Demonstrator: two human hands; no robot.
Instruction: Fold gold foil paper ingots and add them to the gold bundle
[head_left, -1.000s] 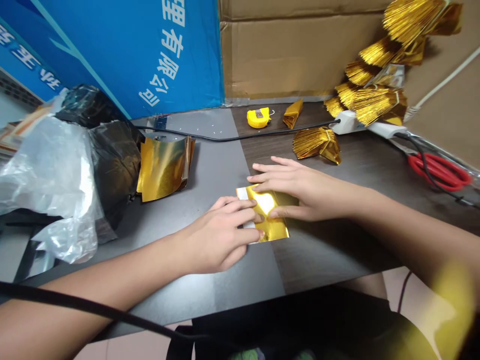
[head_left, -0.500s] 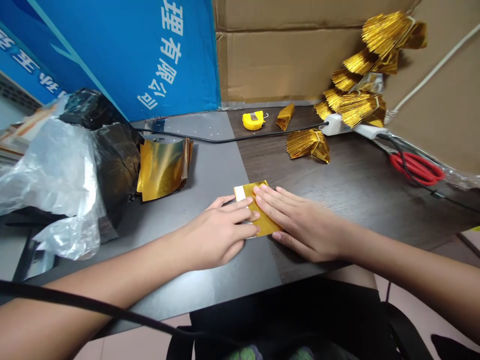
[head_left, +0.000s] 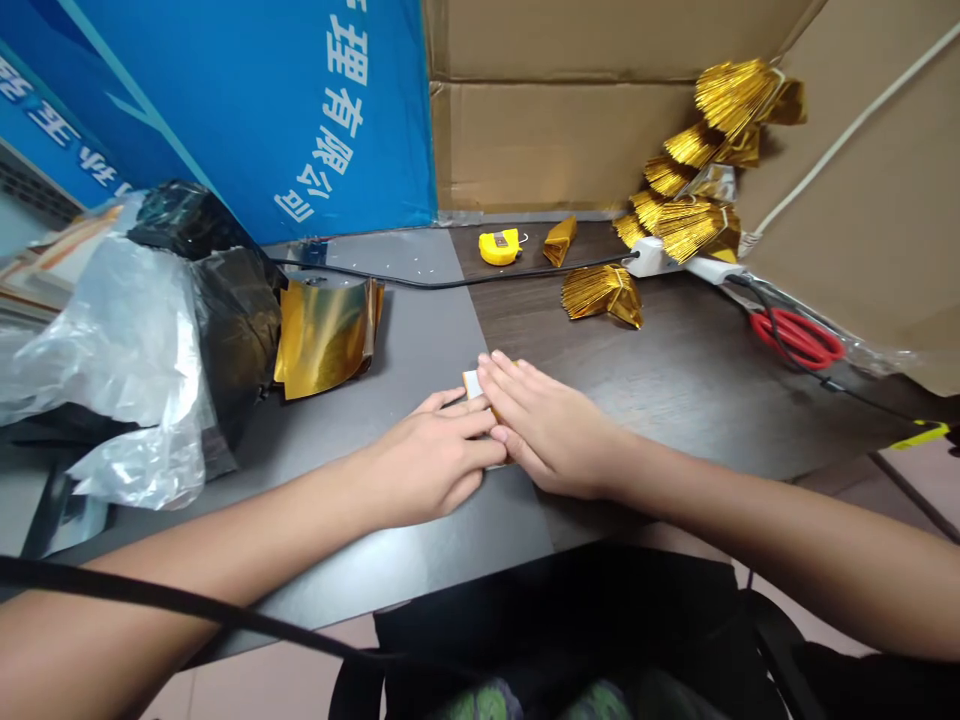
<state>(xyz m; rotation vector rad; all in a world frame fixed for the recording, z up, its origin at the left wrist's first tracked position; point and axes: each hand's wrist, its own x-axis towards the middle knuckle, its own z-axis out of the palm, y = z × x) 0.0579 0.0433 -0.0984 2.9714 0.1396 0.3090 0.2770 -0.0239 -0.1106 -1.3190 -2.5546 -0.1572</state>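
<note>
A piece of gold foil paper (head_left: 472, 383) with a white edge lies on the table, mostly hidden under my hands. My left hand (head_left: 435, 455) rests on its left side, fingers stretched out. Flat across the paper lies my right hand (head_left: 551, 425), its fingers together and extended, its thumb touching the left fingertips. Left of the hands stands a curved stack of gold foil sheets (head_left: 324, 340). Beyond them sit a fanned bundle of folded gold paper (head_left: 602, 294) and a single folded gold piece (head_left: 560, 241).
A yellow tape measure (head_left: 499, 247) lies near the cardboard wall (head_left: 555, 145). A black cable (head_left: 420, 285) runs to a white power strip (head_left: 651, 258). Red-handled scissors (head_left: 799, 338) and more gold bundles (head_left: 739, 98) are at right; plastic bags (head_left: 172, 340) at left.
My right hand has slid left across the gold paper, covering most of it and meeting my left fingers. My left hand stays nearly in place. The view has shifted slightly.
</note>
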